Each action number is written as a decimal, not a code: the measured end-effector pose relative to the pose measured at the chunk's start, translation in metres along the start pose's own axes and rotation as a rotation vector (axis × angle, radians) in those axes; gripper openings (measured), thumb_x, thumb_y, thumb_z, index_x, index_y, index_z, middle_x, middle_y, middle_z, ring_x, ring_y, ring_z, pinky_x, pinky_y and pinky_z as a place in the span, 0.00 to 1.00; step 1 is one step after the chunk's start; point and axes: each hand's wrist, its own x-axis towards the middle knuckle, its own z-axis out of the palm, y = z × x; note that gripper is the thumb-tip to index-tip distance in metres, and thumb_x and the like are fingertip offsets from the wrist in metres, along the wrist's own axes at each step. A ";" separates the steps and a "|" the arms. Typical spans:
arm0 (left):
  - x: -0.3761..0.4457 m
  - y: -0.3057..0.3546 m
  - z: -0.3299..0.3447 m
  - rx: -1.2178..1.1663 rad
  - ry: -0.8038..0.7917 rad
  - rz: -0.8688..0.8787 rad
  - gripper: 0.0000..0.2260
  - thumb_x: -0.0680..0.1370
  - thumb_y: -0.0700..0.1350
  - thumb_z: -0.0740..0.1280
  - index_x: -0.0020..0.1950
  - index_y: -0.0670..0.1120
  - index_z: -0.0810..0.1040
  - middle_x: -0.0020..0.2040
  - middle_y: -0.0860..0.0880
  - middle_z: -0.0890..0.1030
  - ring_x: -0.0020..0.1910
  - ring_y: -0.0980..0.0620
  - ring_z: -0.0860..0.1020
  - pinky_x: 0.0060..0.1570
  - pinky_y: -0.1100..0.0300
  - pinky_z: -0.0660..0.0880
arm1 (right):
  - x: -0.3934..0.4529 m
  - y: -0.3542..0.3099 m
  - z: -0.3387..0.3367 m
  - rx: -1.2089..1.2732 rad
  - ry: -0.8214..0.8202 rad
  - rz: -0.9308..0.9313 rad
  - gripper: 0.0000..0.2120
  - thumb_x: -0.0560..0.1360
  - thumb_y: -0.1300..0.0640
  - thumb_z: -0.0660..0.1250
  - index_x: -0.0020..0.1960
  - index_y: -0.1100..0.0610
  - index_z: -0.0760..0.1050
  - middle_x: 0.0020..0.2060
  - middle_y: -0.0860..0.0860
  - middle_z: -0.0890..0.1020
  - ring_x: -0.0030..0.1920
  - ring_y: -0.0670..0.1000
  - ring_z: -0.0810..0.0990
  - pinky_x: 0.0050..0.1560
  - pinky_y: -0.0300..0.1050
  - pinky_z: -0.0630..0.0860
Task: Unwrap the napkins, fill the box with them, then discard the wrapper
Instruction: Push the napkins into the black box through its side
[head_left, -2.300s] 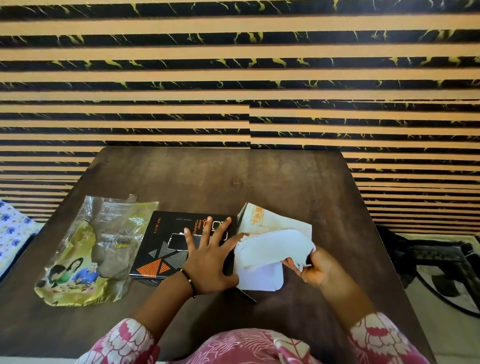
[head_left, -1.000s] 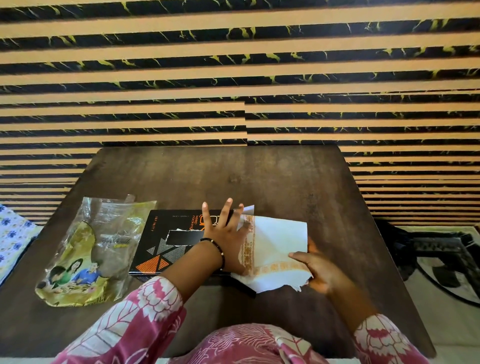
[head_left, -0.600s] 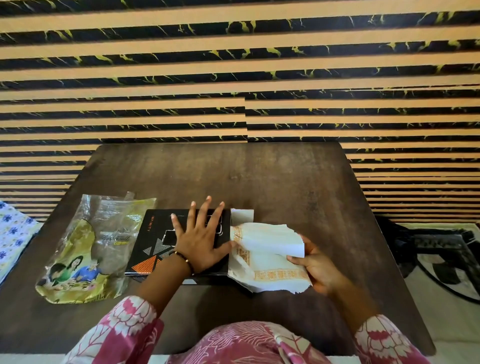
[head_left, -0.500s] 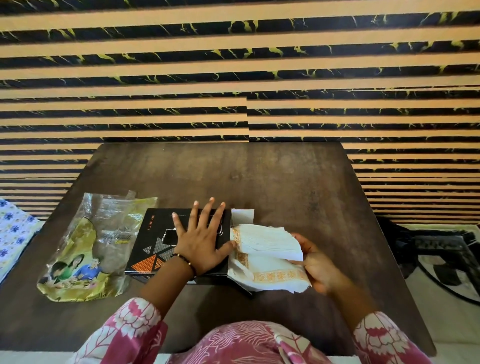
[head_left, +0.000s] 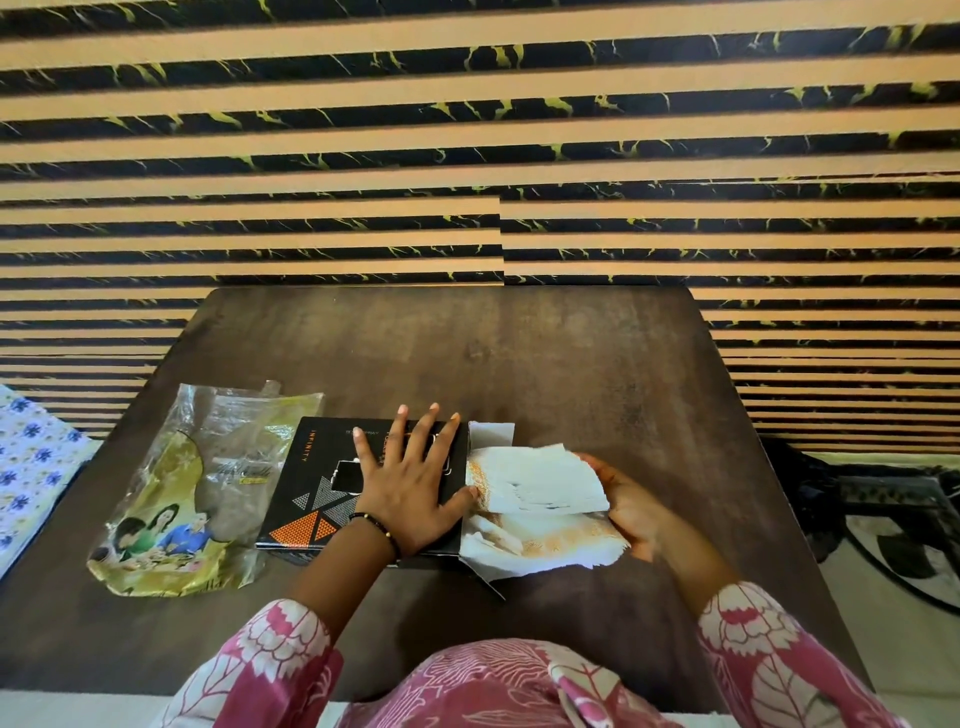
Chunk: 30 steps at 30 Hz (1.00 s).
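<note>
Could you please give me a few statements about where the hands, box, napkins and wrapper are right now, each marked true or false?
1. The left hand lies flat on the black box. True.
2. The wrapper lies right of the box. False: it lies to its left, on the table.
3. The right hand holds the napkins at the box's right end. True.
4. The wrapper is in a hand. False: neither hand touches it.
5. The napkins are fully inside the box. False: they stick out.
</note>
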 end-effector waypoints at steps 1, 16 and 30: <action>0.001 0.000 0.000 -0.003 0.002 -0.005 0.39 0.66 0.71 0.41 0.74 0.57 0.41 0.77 0.51 0.46 0.75 0.43 0.41 0.66 0.28 0.38 | 0.004 0.002 0.000 -0.001 -0.005 -0.016 0.11 0.76 0.58 0.62 0.56 0.52 0.78 0.53 0.61 0.82 0.53 0.62 0.80 0.53 0.56 0.77; 0.002 -0.001 -0.001 -0.041 0.002 -0.027 0.39 0.65 0.70 0.43 0.74 0.57 0.41 0.77 0.52 0.46 0.75 0.45 0.40 0.66 0.30 0.38 | 0.017 0.016 0.012 -0.106 0.182 -0.063 0.16 0.75 0.53 0.65 0.57 0.63 0.74 0.47 0.61 0.81 0.47 0.61 0.79 0.46 0.53 0.73; -0.002 -0.001 -0.001 -0.177 0.112 0.082 0.28 0.70 0.65 0.50 0.68 0.60 0.60 0.76 0.53 0.56 0.76 0.47 0.45 0.67 0.33 0.38 | 0.020 0.012 0.028 -0.316 0.314 -0.014 0.12 0.77 0.57 0.61 0.60 0.52 0.67 0.53 0.55 0.79 0.51 0.57 0.80 0.54 0.61 0.78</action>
